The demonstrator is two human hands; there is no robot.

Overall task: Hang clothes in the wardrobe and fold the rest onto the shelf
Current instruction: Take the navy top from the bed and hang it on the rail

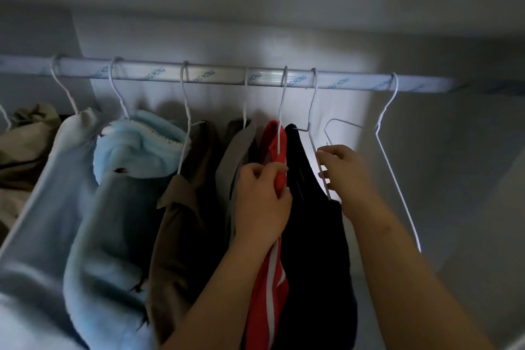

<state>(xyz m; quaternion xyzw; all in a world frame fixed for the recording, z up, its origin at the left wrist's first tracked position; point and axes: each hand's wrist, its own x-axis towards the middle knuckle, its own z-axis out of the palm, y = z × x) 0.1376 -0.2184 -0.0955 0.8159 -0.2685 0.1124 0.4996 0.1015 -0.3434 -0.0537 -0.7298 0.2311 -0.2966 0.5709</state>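
Under the silver metal rail [227, 77], left grip [261, 199] clutches red white-striped fabric garment [267, 278]; right grip [350, 176] pinches thin white wire hanger [313, 145].

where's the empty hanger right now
In the head view, the empty hanger hangs from the rail at the far right of the row, just right of the black garment and the right hand.
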